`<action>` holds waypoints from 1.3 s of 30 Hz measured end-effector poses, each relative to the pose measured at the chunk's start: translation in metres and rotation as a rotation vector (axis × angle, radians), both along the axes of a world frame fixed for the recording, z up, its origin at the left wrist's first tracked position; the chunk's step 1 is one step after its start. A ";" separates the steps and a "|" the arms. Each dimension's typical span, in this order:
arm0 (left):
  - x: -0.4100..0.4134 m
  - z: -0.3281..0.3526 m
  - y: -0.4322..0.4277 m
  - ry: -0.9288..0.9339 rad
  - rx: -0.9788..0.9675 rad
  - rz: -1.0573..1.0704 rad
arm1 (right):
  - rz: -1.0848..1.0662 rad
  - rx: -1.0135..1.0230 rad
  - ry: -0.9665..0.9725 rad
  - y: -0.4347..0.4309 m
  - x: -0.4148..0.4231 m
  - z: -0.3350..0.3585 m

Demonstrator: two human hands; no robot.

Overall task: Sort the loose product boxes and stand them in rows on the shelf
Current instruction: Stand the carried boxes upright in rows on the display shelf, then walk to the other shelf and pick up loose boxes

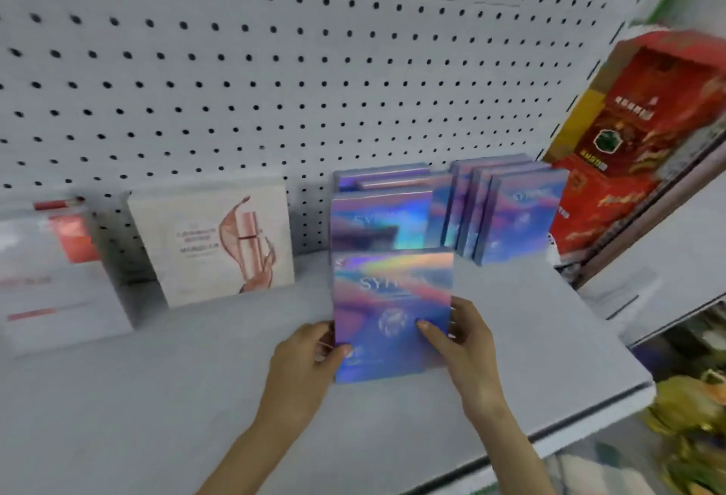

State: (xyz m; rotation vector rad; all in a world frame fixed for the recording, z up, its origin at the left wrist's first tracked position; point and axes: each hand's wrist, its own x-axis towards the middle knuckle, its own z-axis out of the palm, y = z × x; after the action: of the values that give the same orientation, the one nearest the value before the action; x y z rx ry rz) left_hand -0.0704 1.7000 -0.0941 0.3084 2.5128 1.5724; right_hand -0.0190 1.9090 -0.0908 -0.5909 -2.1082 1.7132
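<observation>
The box (393, 298) stands upright with its printed face to the front, directly ahead of the left row (377, 219) of matching holographic boxes. That fits the task: it looks like the next one to close up against that row. Whether its bottom edge rests on the shelf (157, 396) or hangs just above it, I cannot tell.

Both hands grip it low down, 1 on each side edge, which keeps it square and leaves the top free to slide back.

- Left hand (310, 361): curled round the box's lower left edge, thumb on the front face, fingers hidden behind.
- Right hand (463, 349): wrapped round the lower right edge, 1 digit lying across the front face, the rest bent at the side.

Behind and to the right of the box stands the right row (518, 211), also upright and facing front. A white box (208, 243) leans well to the box's left, against the pegboard (275, 62). A tilted red box (636, 133) sits far to its right, past the rows.
</observation>
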 end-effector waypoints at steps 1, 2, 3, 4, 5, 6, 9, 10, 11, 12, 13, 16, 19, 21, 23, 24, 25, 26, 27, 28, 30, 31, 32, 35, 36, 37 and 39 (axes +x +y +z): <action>-0.004 0.000 0.017 0.002 -0.019 0.025 | -0.001 -0.001 0.002 0.016 -0.008 0.001; -0.009 0.001 0.032 0.001 -0.026 0.057 | 0.011 -0.001 0.012 0.029 -0.016 0.003; -0.014 0.003 0.044 0.001 -0.017 0.099 | 0.028 0.005 0.010 0.040 -0.026 0.005; -0.019 0.003 0.055 0.007 0.001 0.148 | 0.045 0.008 0.009 0.048 -0.036 0.008; -0.022 0.005 0.065 0.022 0.028 0.201 | 0.054 0.006 0.008 0.055 -0.045 0.009; -0.024 0.006 0.073 0.038 0.056 0.250 | 0.060 0.003 0.016 0.062 -0.055 0.008; -0.023 0.008 0.090 0.096 0.055 0.268 | 0.093 0.011 0.025 0.074 -0.080 0.002; -0.021 0.007 0.093 0.133 0.010 0.258 | 0.106 0.016 0.028 0.076 -0.086 0.000; -0.019 0.006 0.094 0.172 -0.053 0.245 | 0.117 0.021 0.031 0.078 -0.091 -0.003; -0.017 0.004 0.095 0.211 -0.119 0.227 | 0.122 0.031 0.038 0.078 -0.094 -0.004; -0.015 0.003 0.095 0.237 -0.177 0.204 | 0.124 0.040 0.041 0.079 -0.095 -0.005; -0.013 0.006 0.098 0.247 -0.235 0.178 | 0.131 0.052 0.020 0.081 -0.096 -0.010; -0.017 0.007 0.100 0.237 -0.198 0.181 | 0.119 0.009 -0.069 0.080 -0.097 -0.015; -0.018 0.007 0.099 0.206 -0.193 0.165 | 0.091 -0.002 -0.112 0.077 -0.094 -0.018; -0.014 0.006 0.096 0.140 -0.176 0.135 | 0.043 -0.008 -0.132 0.072 -0.086 -0.022; -0.010 0.006 0.094 0.093 -0.151 0.125 | 0.019 -0.013 -0.141 0.069 -0.080 -0.024; -0.003 0.006 0.090 0.046 -0.117 0.123 | -0.003 -0.020 -0.143 0.064 -0.073 -0.026; 0.005 0.006 0.083 0.007 -0.079 0.129 | -0.027 -0.031 -0.140 0.058 -0.064 -0.025; 0.016 0.008 0.074 -0.019 -0.041 0.140 | -0.046 -0.039 -0.131 0.049 -0.053 -0.023; 0.029 0.009 0.062 -0.036 -0.005 0.156 | -0.054 -0.034 -0.119 0.040 -0.042 -0.020; 0.060 0.011 0.031 -0.058 0.058 0.204 | -0.037 -0.003 -0.097 0.016 -0.017 -0.013; 0.078 0.012 0.011 -0.072 0.089 0.241 | -0.011 0.005 -0.087 0.001 -0.004 -0.008; 0.096 0.014 -0.010 -0.085 0.119 0.284 | 0.029 0.005 -0.079 -0.015 0.009 -0.003; 0.154 0.015 -0.084 -0.099 0.180 0.432 | 0.208 -0.012 -0.090 -0.078 0.048 0.010; 0.174 0.014 -0.112 -0.096 0.187 0.491 | 0.281 -0.014 -0.097 -0.105 0.061 0.013; 0.194 0.013 -0.140 -0.093 0.187 0.549 | 0.358 -0.015 -0.100 -0.134 0.074 0.015; 0.232 0.011 -0.195 -0.090 0.176 0.636 | 0.504 -0.030 -0.106 -0.195 0.099 0.016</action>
State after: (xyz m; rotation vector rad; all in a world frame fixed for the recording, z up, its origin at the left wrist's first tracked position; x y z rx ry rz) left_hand 0.1616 1.5047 -0.0828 -0.5915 2.5394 1.9581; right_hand 0.0798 1.7141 -0.0751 -0.1608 -2.4617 2.0071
